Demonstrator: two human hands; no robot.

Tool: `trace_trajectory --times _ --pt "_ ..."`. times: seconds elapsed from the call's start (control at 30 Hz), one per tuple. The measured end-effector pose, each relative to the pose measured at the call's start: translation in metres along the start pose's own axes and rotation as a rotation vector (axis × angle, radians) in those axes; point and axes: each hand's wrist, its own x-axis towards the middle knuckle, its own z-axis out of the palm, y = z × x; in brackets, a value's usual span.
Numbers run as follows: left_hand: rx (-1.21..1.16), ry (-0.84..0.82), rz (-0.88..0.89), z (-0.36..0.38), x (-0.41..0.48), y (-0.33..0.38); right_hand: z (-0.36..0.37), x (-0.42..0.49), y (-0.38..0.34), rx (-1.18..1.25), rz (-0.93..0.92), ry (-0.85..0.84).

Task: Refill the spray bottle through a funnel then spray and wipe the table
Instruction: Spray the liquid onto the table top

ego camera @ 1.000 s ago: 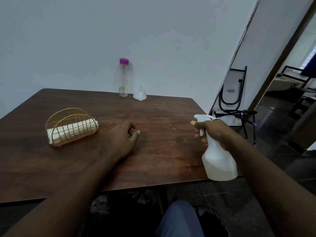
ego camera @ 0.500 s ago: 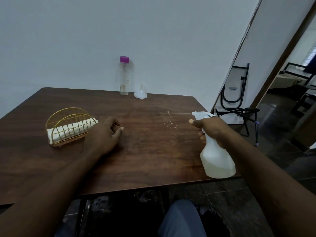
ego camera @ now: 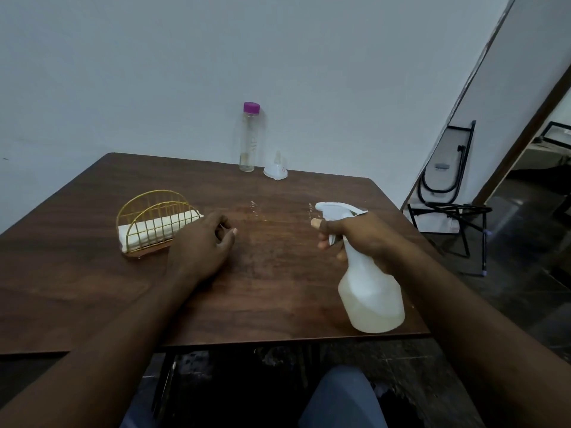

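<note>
One spray bottle (ego camera: 370,298) at four o'clock, gripped by the right hand (ego camera: 364,239). Left hand (ego camera: 200,245), nine o'clock, rests loosely curled, empty.

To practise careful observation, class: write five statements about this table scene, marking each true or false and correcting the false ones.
1. The right hand grips the spray bottle. True.
2. The funnel sits in the spray bottle's neck. False: it stands spout up on the table beside the purple-capped bottle.
3. The purple-capped bottle lies on its side. False: it stands upright.
4. The left hand holds the cloth. False: it holds nothing; the cloth sits in the gold wire holder.
5. Droplets dot the table. True.
</note>
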Motion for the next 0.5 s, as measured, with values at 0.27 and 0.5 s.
trace_trajectory --times 0.27,0.5 --pt "0.053 -0.005 0.051 -0.001 -0.002 0.001 0.001 -0.007 0.002 -0.051 0.007 -0.108" --pt "0.096 -0.001 0.075 -0.001 -0.002 0.002 -0.026 -0.017 0.026 -0.171 0.036 0.017"
